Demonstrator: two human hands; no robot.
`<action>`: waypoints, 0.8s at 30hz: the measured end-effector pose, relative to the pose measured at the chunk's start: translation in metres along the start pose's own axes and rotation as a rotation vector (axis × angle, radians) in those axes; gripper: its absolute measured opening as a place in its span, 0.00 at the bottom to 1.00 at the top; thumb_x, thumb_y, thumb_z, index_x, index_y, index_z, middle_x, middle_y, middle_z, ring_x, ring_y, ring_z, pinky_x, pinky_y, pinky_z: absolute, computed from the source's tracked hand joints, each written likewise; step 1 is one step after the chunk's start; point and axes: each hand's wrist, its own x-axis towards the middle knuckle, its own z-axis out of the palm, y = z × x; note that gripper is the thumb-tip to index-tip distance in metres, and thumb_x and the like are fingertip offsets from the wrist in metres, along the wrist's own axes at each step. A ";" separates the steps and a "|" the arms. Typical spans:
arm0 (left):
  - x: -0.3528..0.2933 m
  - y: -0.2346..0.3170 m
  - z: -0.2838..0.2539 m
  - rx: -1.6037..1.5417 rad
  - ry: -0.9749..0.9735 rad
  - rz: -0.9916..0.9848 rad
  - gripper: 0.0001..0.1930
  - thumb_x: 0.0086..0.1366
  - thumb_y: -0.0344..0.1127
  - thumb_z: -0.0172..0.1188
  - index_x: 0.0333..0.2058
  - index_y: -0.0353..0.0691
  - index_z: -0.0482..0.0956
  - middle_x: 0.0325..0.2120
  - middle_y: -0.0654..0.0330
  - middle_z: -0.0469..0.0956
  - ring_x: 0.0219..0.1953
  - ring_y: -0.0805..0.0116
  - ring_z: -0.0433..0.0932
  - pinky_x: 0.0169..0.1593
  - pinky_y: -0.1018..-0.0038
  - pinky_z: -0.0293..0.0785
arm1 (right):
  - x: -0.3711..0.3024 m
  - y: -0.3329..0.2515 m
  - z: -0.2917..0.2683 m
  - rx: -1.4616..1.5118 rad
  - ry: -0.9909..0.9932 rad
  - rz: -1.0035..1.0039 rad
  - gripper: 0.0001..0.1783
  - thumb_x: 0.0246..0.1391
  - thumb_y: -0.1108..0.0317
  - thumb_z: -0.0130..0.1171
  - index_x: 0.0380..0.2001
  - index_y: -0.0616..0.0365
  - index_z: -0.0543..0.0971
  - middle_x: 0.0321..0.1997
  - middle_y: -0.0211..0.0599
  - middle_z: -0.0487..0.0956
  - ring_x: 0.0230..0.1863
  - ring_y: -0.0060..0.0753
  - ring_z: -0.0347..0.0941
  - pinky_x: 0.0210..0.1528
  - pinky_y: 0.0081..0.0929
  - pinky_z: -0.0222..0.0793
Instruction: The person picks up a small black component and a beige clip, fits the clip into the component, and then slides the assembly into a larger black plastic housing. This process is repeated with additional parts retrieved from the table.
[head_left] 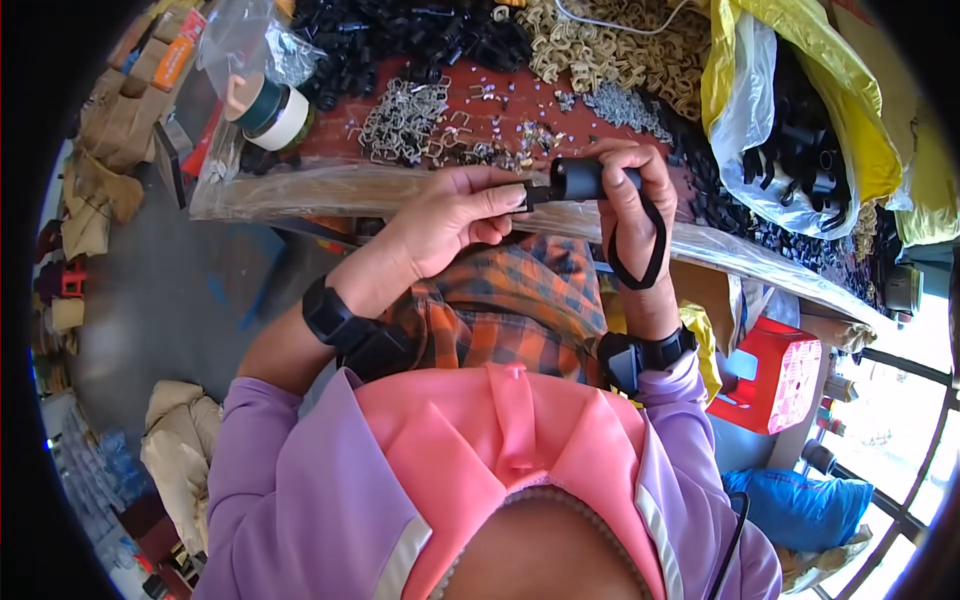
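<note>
Just above the table's near edge, my right hand [636, 205] is closed around a black cylinder [577, 180], with its thumb and fingers on the right end. A black strap loop [655, 250] hangs from that end over my palm and wrist. My left hand [455, 212] pinches a small black piece [532, 196] between thumb and fingers, at the cylinder's left end. Whether the two parts are joined cannot be made out. Beyond my hands, a pile of bent metal rings [402, 115] lies on the red tabletop [480, 112].
Black parts [400, 40] and tan hooks [610, 50] are heaped along the far side. Small grey bits [628, 108] lie near them. A yellow bag [860, 120] of black parts stands right. A lidded jar [275, 115] is at left. A red stool [780, 375] stands below right.
</note>
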 end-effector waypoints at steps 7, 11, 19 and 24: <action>-0.011 0.005 -0.001 0.026 -0.023 0.030 0.14 0.54 0.31 0.52 0.39 0.34 0.68 0.26 0.60 0.73 0.22 0.80 0.68 0.22 0.89 0.64 | -0.013 -0.008 0.002 -0.018 -0.044 0.028 0.15 0.39 0.77 0.52 0.35 0.61 0.66 0.39 0.41 0.67 0.43 0.31 0.64 0.46 0.27 0.59; -0.011 0.003 -0.001 0.052 -0.064 0.007 0.14 0.54 0.31 0.52 0.40 0.34 0.68 0.26 0.61 0.72 0.22 0.80 0.68 0.22 0.89 0.64 | -0.013 -0.006 -0.002 -0.162 -0.205 -0.036 0.14 0.34 0.78 0.54 0.31 0.61 0.69 0.39 0.40 0.67 0.44 0.32 0.63 0.46 0.26 0.59; -0.008 0.004 0.001 0.076 -0.051 -0.016 0.14 0.54 0.32 0.53 0.39 0.33 0.68 0.25 0.62 0.72 0.23 0.80 0.68 0.23 0.89 0.64 | -0.014 -0.004 -0.006 -0.168 -0.264 -0.109 0.11 0.35 0.77 0.56 0.28 0.63 0.72 0.40 0.41 0.67 0.44 0.33 0.63 0.45 0.27 0.61; -0.010 0.005 0.003 0.154 -0.034 0.005 0.14 0.52 0.32 0.55 0.38 0.32 0.69 0.24 0.62 0.72 0.22 0.79 0.69 0.23 0.88 0.66 | -0.017 -0.012 -0.005 -0.254 -0.294 -0.095 0.14 0.38 0.72 0.58 0.32 0.63 0.72 0.42 0.43 0.67 0.44 0.33 0.64 0.46 0.27 0.61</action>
